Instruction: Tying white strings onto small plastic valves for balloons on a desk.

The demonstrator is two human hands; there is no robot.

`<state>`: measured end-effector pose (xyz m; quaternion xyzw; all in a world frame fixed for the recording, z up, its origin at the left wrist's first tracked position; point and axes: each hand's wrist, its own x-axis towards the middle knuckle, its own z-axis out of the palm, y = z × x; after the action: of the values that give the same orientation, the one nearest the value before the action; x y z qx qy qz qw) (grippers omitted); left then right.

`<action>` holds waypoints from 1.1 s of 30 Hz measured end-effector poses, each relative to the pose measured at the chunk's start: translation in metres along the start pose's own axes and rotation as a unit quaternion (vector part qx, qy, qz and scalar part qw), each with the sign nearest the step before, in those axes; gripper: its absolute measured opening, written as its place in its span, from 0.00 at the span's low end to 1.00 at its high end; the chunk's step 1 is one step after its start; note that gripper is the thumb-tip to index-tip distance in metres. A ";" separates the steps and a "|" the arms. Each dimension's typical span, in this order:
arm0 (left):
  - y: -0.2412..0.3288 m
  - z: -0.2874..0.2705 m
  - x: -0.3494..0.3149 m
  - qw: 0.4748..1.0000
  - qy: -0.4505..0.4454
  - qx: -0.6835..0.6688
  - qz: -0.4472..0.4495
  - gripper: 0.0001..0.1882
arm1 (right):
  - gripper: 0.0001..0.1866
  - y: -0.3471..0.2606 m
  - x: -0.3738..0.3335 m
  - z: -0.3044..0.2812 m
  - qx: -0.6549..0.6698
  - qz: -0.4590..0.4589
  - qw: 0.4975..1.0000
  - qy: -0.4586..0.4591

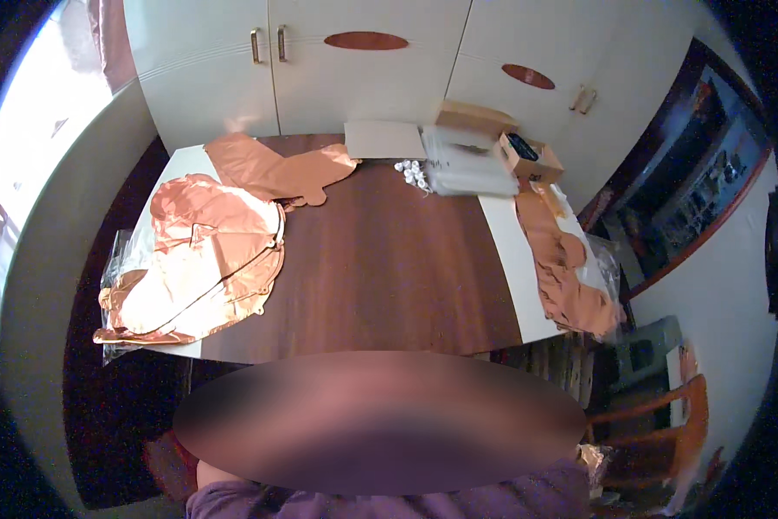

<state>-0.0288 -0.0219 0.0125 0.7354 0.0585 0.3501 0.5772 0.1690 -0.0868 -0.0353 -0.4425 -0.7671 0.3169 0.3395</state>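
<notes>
I can't make out either hand from here: a blurred patch hides the near side of the table, above the person's purple garment point(380, 506), so whether they are spread, pressed together or pinching something I cannot tell.

Just beyond the patch lies the dark wood tabletop point(389, 268). On its left side rests the large copper foil pile point(211, 259), crumpled and shiny, clear plastic showing at its left edge. Its long axis slants from near left to far right; the folds hide any definite front. Behind it, the far copper sheet point(272, 169) stretches left to right, its narrower end pointing right. At the right edge, the copper bundle point(562, 277) runs from far to near, its near end veering right.

All this foil lies loose and flat; how much is finished or left, I can't judge.

Farthest off sit the white cluster point(413, 175), the stacked clear sleeves point(468, 169), a grey board point(384, 140) and an open tan box point(540, 164), against pale cabinets point(363, 86).
</notes>
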 end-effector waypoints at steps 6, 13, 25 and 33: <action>-0.041 -0.008 0.008 0.851 0.075 0.508 0.108 0.12 | 0.04 -0.058 0.021 -0.036 -0.061 -0.110 0.982 0.141; -0.027 -0.015 0.015 0.852 -0.032 0.510 0.114 0.11 | 0.10 -0.044 0.033 -0.049 0.049 -0.010 0.983 0.175; -0.041 -0.022 -0.003 0.921 0.040 0.380 0.080 0.14 | 0.05 -0.049 0.024 -0.032 0.019 -0.163 0.974 0.155; -0.046 -0.010 0.013 0.885 0.083 0.438 0.130 0.16 | 0.02 -0.062 -0.001 -0.032 0.028 -0.188 0.979 -0.069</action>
<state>-0.0108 0.0074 -0.0216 0.8826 0.1574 0.4209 0.1383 0.1660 -0.1073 0.0317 -0.2580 -0.8489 0.2984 0.3518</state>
